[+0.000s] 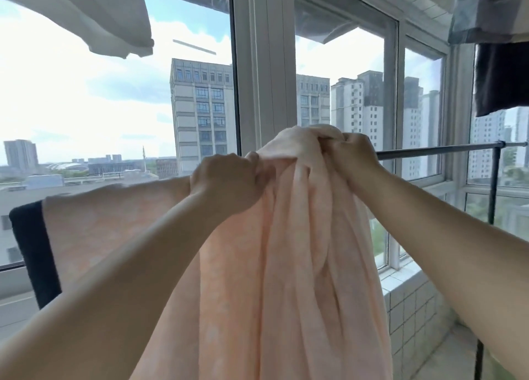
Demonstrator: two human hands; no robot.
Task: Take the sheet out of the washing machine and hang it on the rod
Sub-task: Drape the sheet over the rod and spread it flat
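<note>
Pale peach cotton sheet (pixel 297 236) draped over the thin dark metal rod (pixel 446 150), frame centre.
Left hand (pixel 226 183) and right hand (pixel 357 153) each grip bunched fabric at the top.

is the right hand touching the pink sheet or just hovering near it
Touching. The head view shows the right hand with fingers curled into the bunched top of the pink sheet, gripping it at the rod.

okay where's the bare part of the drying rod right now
In the head view, the bare rod runs right from the right hand toward its upright post by the window, while the peach sheet covers it further left.
</note>
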